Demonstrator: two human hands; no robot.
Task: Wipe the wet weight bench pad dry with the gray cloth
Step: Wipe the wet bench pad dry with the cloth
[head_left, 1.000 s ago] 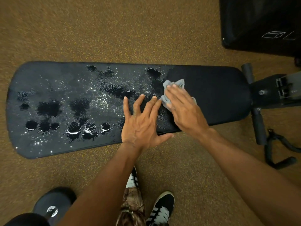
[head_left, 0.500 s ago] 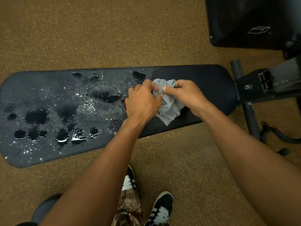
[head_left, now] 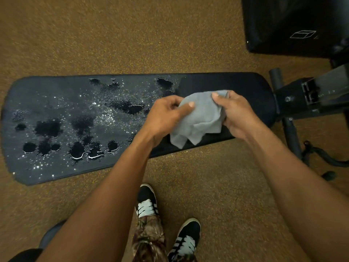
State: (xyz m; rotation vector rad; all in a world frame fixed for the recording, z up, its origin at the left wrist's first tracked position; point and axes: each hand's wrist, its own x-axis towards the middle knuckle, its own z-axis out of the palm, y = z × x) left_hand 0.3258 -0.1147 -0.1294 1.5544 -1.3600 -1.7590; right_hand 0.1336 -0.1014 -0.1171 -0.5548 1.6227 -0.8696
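Note:
The long black bench pad [head_left: 236,87] lies across the view. Its left and middle parts carry puddles and water beads [head_left: 79,133]; the right end looks dry. The gray cloth [head_left: 200,116] hangs spread between both hands above the pad's right-middle part, its lower corners dangling near the pad's near edge. My left hand [head_left: 166,118] pinches the cloth's left side with thumb on top. My right hand [head_left: 238,114] grips its right upper edge.
The bench's black metal frame and foam rollers [head_left: 290,129] extend to the right. A black padded block [head_left: 294,25] stands at the top right. Brown speckled floor surrounds the bench. My two shoes [head_left: 147,203] stand just before the pad's near edge.
One second ago my right hand pressed the bunched cloth on the pad and my left hand lay flat. Both hands have since taken the cloth, lifted it and spread it open.

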